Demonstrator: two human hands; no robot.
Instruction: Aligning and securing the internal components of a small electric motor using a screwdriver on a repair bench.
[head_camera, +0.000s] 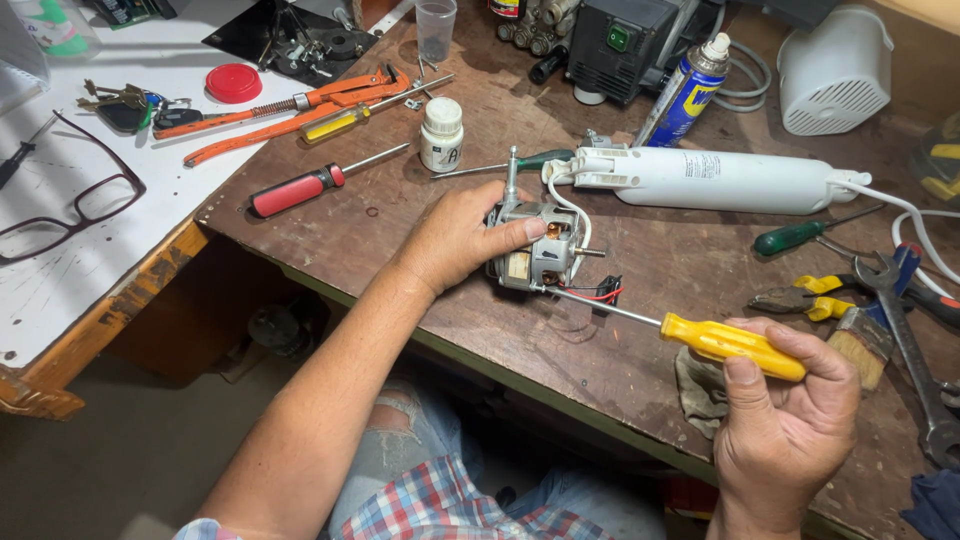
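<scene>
My left hand (462, 236) grips a small electric motor (540, 250) with copper windings and a steel shaft, held on the brown wooden workbench (400, 230). My right hand (785, 410) is closed around the yellow handle of a screwdriver (728, 341). Its steel blade runs left and its tip touches the motor's lower right side, beside red and black wires (603, 293). A white wire runs from the motor to a long white cylindrical housing (715, 180) lying behind it.
A red-handled screwdriver (298, 190), orange pipe wrench (300, 108), small white bottle (441, 134), blue spray can (690, 95) and green-handled screwdrivers lie behind. Yellow pliers (815, 297), a paintbrush (862, 345) and wrenches (915, 350) lie right. Glasses (70, 205), keys and red lid (233, 83) sit on the white table.
</scene>
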